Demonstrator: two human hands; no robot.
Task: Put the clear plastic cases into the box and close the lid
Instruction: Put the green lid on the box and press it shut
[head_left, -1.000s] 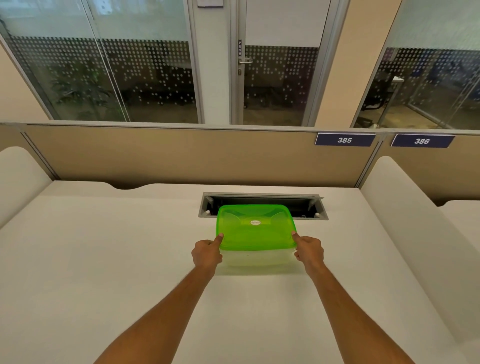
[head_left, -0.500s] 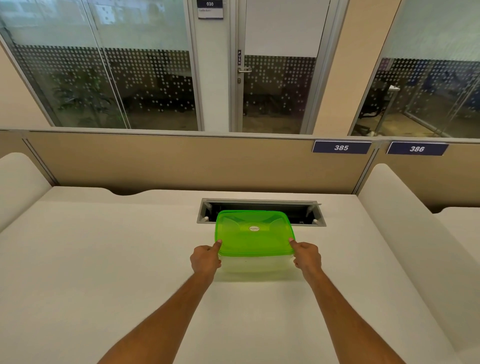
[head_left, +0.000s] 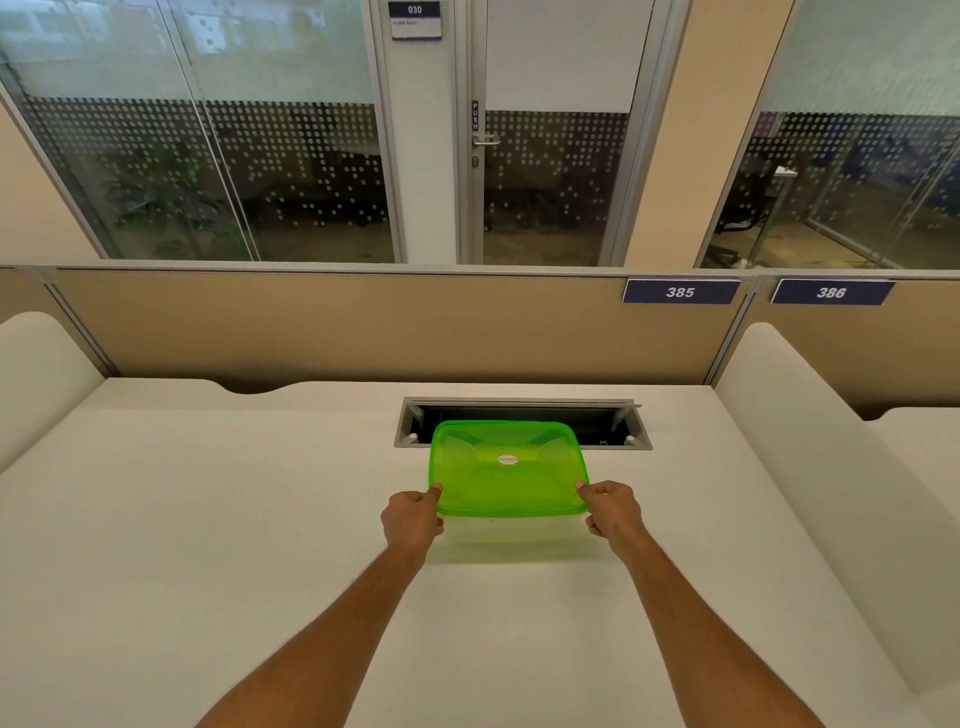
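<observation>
While the clear cases themselves aren't really showing through the plastic from this angle, it's looking like the packing part is done and the lid-closing step is what's happening now. Going left to right: the left hand (head_left: 413, 519) is curled mostly into a fist at the near-left corner of the translucent green rectangular plastic lid (head_left: 508, 467), with its thumb pressing down on the lid's rim and the other fingers tucked beside the wall of the frosted clear plastic box (head_left: 514, 530) underneath. The lid is sitting flat across the box, and the box is resting on the off-white desk (head_left: 208, 545), in the middle, just in front of the grey metal cable slot (head_left: 618, 423) cut into the desktop. Over on the other side, the right hand (head_left: 613, 512) is doing the mirror image, thumb on the near-right corner of the lid, fingers folded in against the box, so neither hand is lifting anything, both are just pinching down at the corners. I can't tell whether the far edge is snapped down yet. My guess is the next move is walking the thumbs around the rim toward the back corners, pressing evenly so the front isn't popping back up.
</observation>
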